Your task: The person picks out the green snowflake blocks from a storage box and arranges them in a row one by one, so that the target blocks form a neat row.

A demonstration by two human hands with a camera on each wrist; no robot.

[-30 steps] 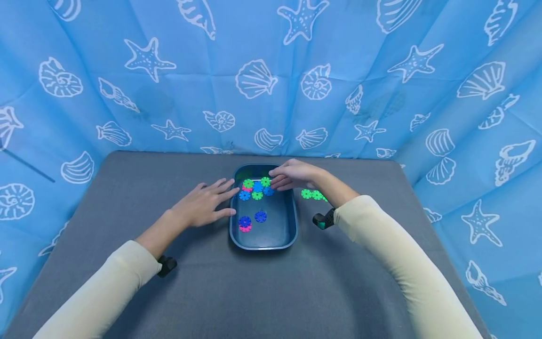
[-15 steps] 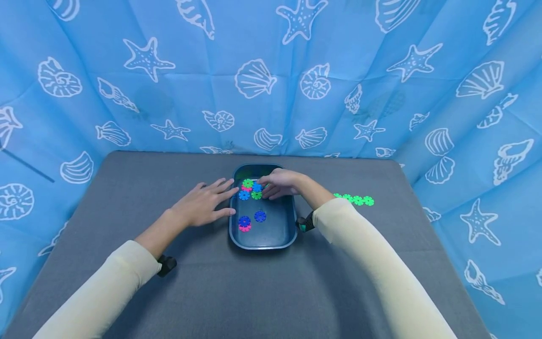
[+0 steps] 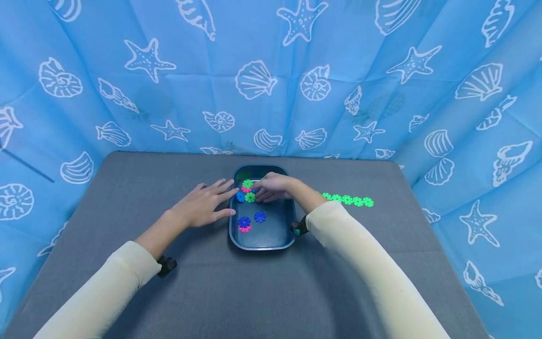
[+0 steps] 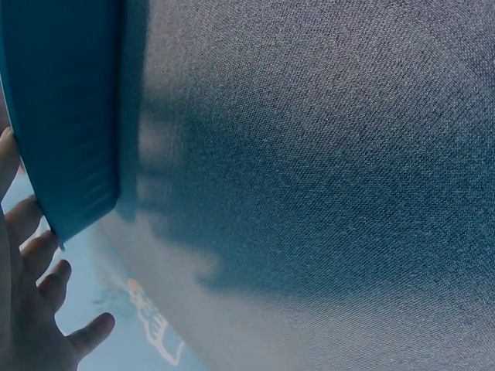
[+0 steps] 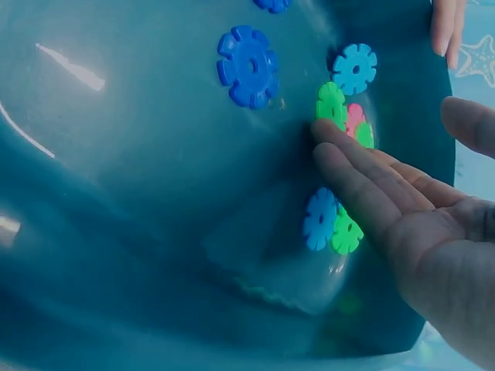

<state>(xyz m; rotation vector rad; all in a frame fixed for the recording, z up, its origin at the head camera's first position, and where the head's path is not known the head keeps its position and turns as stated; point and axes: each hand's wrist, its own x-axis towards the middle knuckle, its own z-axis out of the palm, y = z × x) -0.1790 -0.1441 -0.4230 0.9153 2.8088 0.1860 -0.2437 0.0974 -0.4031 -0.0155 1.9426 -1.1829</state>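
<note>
A dark blue tray holds several notched plastic discs in green, pink and blue. My right hand reaches over its right side, fingers extended and fingertips right at a green disc. Beyond that disc lie a light blue disc and a pink disc. Another blue disc and green disc lie below the fingers in the right wrist view. My left hand spreads its fingers at the tray's left rim, holding nothing. Part of the disc group is hidden behind my right hand.
A row of green discs lies on the grey tablecloth right of the tray, partly behind my right forearm. Nearer in the tray sit a dark blue disc and a blue one overlapping pink. A blue shell-print curtain hangs behind.
My right hand has moved left and slightly down into the tray. A green disc and a blue disc there have shifted left. More of the green row shows; my left hand has stayed put.
</note>
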